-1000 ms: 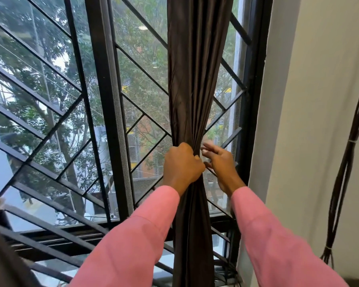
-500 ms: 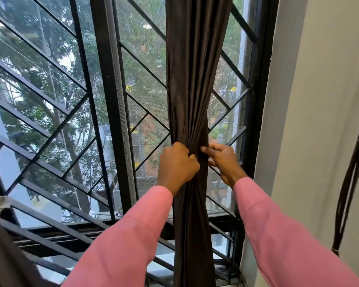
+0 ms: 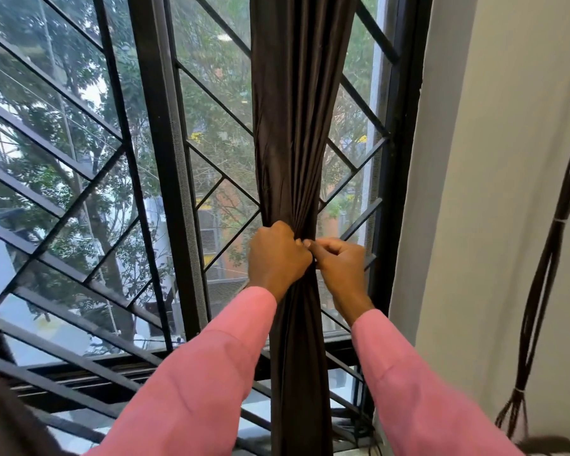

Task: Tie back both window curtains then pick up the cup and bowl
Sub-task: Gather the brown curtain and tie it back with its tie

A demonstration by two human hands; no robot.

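Both hands are on the dark brown curtain (image 3: 300, 110), at the point where it is bunched into a narrow neck. Left hand (image 3: 277, 256): fist clenched round the gathered fabric from the left side, knuckles toward camera. Right hand (image 3: 341, 268): fingers curled, thumb and forefinger pinching at the gather, touching the left hand's knuckles. Can't tell if it has only fabric or also a tie; too small to see.

Curtain hangs straight in front of the right window pane, between the thick black centre post (image 3: 160, 143) and the right-hand frame (image 3: 405, 159). It fans wider above the grip and drops as a tight column below it, past the sill. Diagonal black grille bars (image 3: 218, 103) sit behind it, with trees outside.

Pink sleeves (image 3: 204, 373) on both arms. White wall (image 3: 494, 159) to the right, with a bundle of dark cables (image 3: 547, 258) hanging down it, tied with thin white bands.
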